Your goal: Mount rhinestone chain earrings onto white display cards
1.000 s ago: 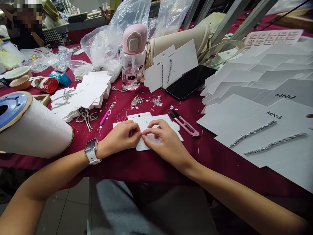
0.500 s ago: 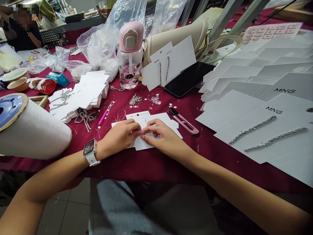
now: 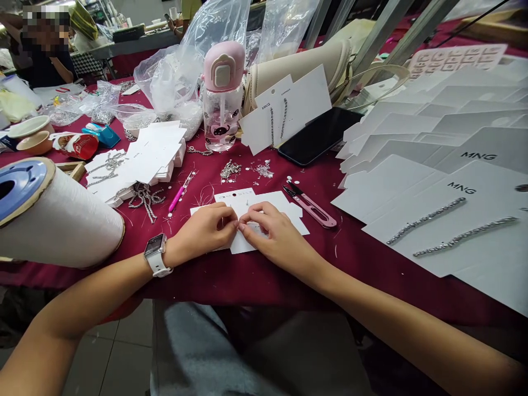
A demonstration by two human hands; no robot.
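Note:
My left hand (image 3: 205, 231), with a white smartwatch on its wrist, and my right hand (image 3: 275, 234) rest on a white display card (image 3: 264, 206) lying flat on the dark red tablecloth (image 3: 247, 275). The fingertips of both hands meet in a pinch over the card's middle. What they pinch is too small to make out. Pink thread snips (image 3: 311, 207) lie just right of the card. A pink pen-like tool (image 3: 179, 193) lies to its left.
A large white thread cone (image 3: 53, 217) lies at the left. A stack of cards with silver chains (image 3: 136, 159), a pink-lidded bottle (image 3: 223, 96), a black phone (image 3: 319, 136) and plastic bags stand behind. Finished MNG cards (image 3: 454, 209) cover the right side. Another person sits far left.
Both hands have stayed pinched together over the card; only the camera view has shifted slightly.

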